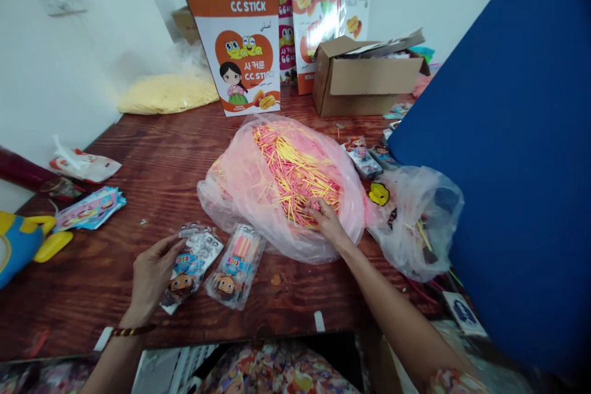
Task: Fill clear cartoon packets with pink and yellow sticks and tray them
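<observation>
A large clear plastic bag (pixel 240 178) lies wide open in the middle of the table, full of thin pink and yellow sticks (pixel 295 172). My right hand (pixel 327 221) reaches in at the bag's near right side, its fingers closed round a small bunch of sticks whose pink ends show. To the left, my left hand (pixel 154 268) pinches the upper left edge of a printed plastic packet (pixel 191 265) on a small pile. Between the hands lies another printed packet (pixel 235 268), with pink and yellow sticks showing through its window.
Orange-and-white cartons (pixel 249 37) and an open cardboard box (pixel 373 77) stand behind. A smaller plastic bag (pixel 415 221) and a blue panel (pixel 508 166) are on the right. Leftward lie blue printed packets (pixel 95 208), a tissue pack (pixel 87 166) and a blue-yellow toy (pixel 23 243).
</observation>
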